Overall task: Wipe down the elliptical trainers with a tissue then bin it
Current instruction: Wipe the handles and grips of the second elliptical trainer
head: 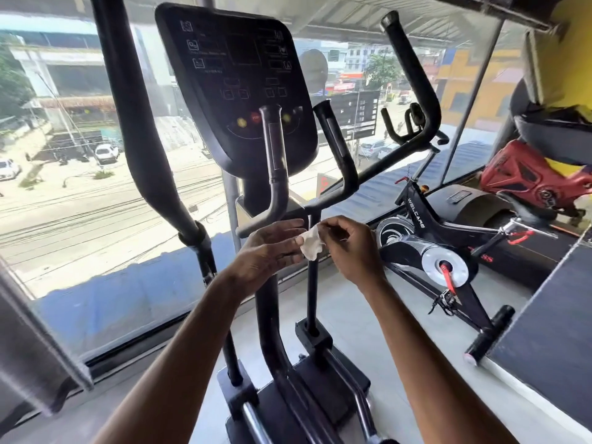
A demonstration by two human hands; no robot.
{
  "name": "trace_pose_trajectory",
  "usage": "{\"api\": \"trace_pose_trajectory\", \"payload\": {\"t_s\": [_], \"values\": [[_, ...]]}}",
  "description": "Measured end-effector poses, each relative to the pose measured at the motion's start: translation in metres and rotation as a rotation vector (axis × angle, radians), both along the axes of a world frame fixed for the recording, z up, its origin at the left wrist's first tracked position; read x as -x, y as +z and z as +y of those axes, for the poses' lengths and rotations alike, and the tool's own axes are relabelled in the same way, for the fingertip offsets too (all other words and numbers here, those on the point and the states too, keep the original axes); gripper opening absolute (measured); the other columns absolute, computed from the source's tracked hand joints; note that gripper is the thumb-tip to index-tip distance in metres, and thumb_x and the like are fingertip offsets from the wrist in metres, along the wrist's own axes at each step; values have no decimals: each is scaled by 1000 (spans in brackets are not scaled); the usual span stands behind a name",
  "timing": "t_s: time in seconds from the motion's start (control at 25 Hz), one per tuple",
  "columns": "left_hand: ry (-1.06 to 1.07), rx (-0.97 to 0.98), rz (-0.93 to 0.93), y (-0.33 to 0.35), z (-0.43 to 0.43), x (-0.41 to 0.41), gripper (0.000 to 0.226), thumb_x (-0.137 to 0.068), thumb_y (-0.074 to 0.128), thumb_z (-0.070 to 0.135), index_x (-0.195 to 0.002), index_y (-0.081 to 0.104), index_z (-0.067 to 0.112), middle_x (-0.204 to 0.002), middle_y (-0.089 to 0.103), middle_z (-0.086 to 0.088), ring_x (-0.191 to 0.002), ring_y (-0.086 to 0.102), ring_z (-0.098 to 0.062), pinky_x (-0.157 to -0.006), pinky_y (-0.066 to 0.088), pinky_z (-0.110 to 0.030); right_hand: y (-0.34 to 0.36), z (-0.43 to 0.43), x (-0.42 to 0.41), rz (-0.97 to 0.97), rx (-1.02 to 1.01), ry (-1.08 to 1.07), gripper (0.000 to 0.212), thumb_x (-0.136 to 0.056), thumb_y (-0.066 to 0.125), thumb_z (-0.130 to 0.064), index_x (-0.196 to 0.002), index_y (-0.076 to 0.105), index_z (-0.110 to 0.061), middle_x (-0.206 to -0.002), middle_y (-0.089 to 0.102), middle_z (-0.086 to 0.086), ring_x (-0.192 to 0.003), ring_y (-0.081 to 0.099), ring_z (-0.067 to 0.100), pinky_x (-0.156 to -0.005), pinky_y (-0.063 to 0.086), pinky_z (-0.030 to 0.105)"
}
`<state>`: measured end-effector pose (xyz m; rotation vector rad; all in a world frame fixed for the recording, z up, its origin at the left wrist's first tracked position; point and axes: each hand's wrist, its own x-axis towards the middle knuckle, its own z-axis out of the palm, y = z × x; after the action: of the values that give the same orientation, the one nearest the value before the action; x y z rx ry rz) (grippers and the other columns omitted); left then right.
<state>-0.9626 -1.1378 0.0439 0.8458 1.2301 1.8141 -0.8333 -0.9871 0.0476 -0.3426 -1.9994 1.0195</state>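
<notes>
So, far left of the console [237,75] you've got the elliptical's [272,331] big padded swing arm [141,123] running up past the window [64,155], nothing touching it. Straight below the console, under the two short grip bars [275,149], is where the action is. The left hand [272,248] sits flat and open, fingers straight, fingertips right up against the tissue [310,243] but not curled round it. The tissue is a small crumpled white wad held in the air just in front of the centre post, not on the machine yet. Just right of it, still below the console, the right hand [349,248] is doing the actual holding, pinching the top edge between thumb and fingers. My guess is the wad is being reshaped before a wipe. Handling-wise it's about as light and floppy as things get: zero stiffness, it'll rip if dragged hard over a bolt or seam, and a loose corner just flaps. I'd bunch it into a pad and grip the thick middle, then wrap it round the tubes. Lower right of the console there's a spin bike [448,238], well apart from the hands. No bin that I can see anywhere.
</notes>
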Motion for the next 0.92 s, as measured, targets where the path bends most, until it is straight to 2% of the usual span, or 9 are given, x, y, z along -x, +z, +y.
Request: {"api": "trace_pose_trajectory", "payload": {"t_s": [0.08,0.2,0.32,0.4,0.48,0.56,0.64,0.72,0.92], "values": [[5,-2,20,-2,1,-9,48,-82,78,4,-129,67,4,-121,71,-15,-107,69,-27,-94,59,-37,1,3,-4,-6,44,1,8,-94,69,-20,-92,75,-14,-91,73,-3,-81,67,1,-71,50,19],[9,0,45,-3,2,-23,51,-81,80,9,-128,65,-3,-118,71,-17,-105,70,-27,-94,59,-35,-1,8,-8,-22,99,42,11,-94,68,-27,-92,73,-18,-91,74,-5,-83,70,7,-69,57,31],[145,-2,125,-3,3,-35,25,-85,76,10,-108,75,-2,-104,75,-18,-92,74,-25,-84,59,-28,-4,8,-10,-26,140,88,10,-95,69,-29,-94,73,-20,-92,76,-3,-83,73,10,-65,60,34],[243,24,140,1,3,-41,14,-90,71,8,-99,75,-1,-96,78,-16,-85,76,-23,-78,60,-26,-4,2,-10,44,304,187,8,-95,70,-21,-101,72,-16,-103,75,5,-90,75,14,-72,62,35],[312,49,105,5,3,-45,13,-94,68,5,-100,73,-5,-93,79,-14,-83,77,-22,-76,62,-28,-3,-2,-12,118,493,316,18,-93,72,-18,-110,68,-11,-114,72,9,-98,75,19,-81,62,38],[392,86,107,9,3,-43,18,-95,69,7,-105,73,-8,-97,79,-14,-88,76,-22,-81,63,-32,-3,-2,-15,131,523,359,37,-85,81,-29,-115,63,-16,-114,71,-1,-102,74,19,-87,60,42],[459,115,116,10,5,-40,21,-93,73,10,-106,75,-7,-102,78,-16,-91,75,-23,-84,62,-35,-6,-2,-17,110,329,313,49,-75,88,-31,-114,62,-18,-121,66,-3,-104,72,15,-85,61,37],[489,139,85,13,6,-37,22,-91,74,10,-107,75,-6,-100,78,-16,-87,75,-21,-80,60,-33,-9,-3,-15,125,48,242,38,-77,88,-18,-109,68,-12,-126,57,1,-107,68,12,-80,62,26],[451,164,-61,22,6,-30,13,-91,73,9,-102,75,2,-89,78,-6,-80,74,-17,-74,59,-30,-9,0,-7,194,-275,30,15,-88,78,-11,-102,76,-6,-105,69,2,-92,66,5,-77,56,13]]}}
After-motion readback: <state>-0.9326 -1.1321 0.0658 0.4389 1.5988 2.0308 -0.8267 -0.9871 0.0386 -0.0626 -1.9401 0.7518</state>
